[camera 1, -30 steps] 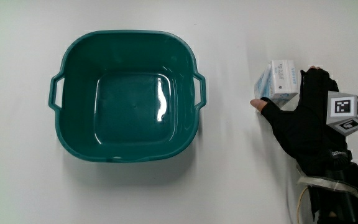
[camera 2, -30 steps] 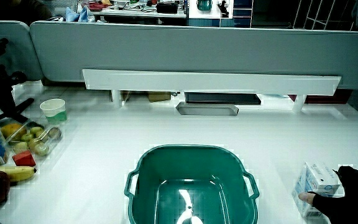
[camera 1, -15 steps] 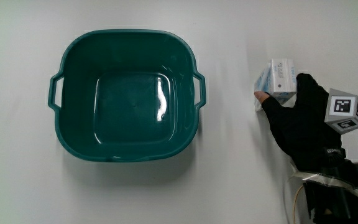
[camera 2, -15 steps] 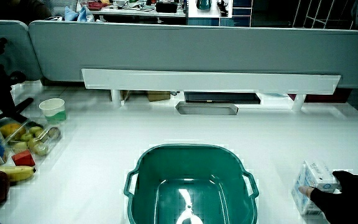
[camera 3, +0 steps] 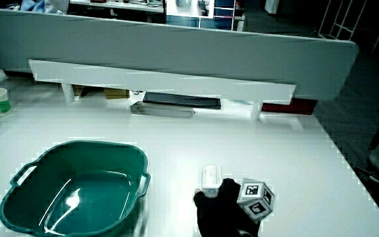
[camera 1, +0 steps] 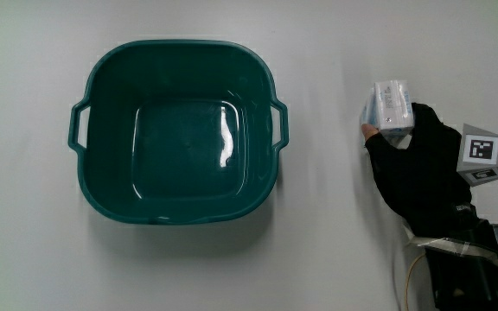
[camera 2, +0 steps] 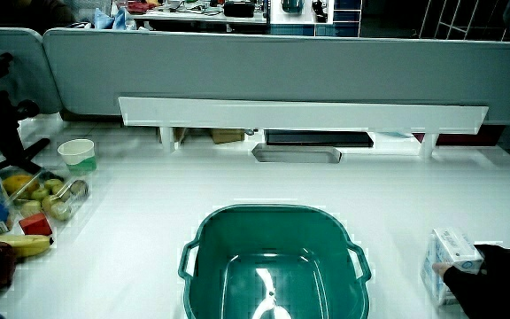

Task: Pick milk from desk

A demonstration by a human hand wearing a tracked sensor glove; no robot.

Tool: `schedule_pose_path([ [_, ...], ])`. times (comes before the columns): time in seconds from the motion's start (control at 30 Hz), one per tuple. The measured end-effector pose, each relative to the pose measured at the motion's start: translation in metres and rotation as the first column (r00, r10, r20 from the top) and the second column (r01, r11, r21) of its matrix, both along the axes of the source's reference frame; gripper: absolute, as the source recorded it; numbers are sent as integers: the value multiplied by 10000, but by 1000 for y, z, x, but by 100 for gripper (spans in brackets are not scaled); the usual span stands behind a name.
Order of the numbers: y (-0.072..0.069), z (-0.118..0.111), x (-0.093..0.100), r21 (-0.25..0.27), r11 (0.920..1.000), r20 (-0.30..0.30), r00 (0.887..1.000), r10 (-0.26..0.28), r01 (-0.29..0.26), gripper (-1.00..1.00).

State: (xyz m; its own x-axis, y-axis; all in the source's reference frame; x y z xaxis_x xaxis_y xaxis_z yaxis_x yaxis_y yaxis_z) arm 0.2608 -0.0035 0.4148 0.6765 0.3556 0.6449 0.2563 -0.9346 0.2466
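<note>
- The milk carton (camera 1: 388, 107) stands on the table (camera 1: 318, 242) beside the green basin (camera 1: 176, 130), well apart from it
- The hand (camera 1: 418, 164) wraps thumb and fingers around its sides
- Likely light, stiff, slightly crushable: hold the flat sides gently

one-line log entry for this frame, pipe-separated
phase: grasp | hand: shut on milk carton | carton: beside green basin, apart from it | basin: empty | lift: cannot tell

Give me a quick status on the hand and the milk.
Hand closed on milk carton, thumb and fingers wrapped round it. Carton beside the green tub, apart from it. Nothing in the way.
</note>
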Motion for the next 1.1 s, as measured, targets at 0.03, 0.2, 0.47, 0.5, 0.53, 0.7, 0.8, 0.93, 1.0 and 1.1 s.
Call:
schedule_pose_path([
  [0.03,0,-4,-3,135,9998,66,9999,-112,111,100],
  [0.2,-1,-6,-8,243,9990,-474,9982,-372,384,100],
  [0.47,-4,-27,-18,1009,9922,-707,9953,-666,735,100],
  [0.5,-5,-30,-19,1113,9908,-729,9949,-697,776,100],
  [0.53,-5,-33,-21,1216,9892,-752,9945,-729,817,100],
  [0.7,-10,-49,-30,1552,9799,-890,9897,-1123,1252,100],
  [0.8,-13,-58,-37,1693,9728,-1002,9847,-1429,1584,100],
  [0.93,-18,-74,-50,1969,9606,-1094,9781,-1772,1961,100],
  [1.0,-20,-81,-57,2089,9540,-1140,9742,-1945,2149,100],
  [1.1,-23,-92,-66,2267,9431,-1213,9679,-2202,2430,100],
])
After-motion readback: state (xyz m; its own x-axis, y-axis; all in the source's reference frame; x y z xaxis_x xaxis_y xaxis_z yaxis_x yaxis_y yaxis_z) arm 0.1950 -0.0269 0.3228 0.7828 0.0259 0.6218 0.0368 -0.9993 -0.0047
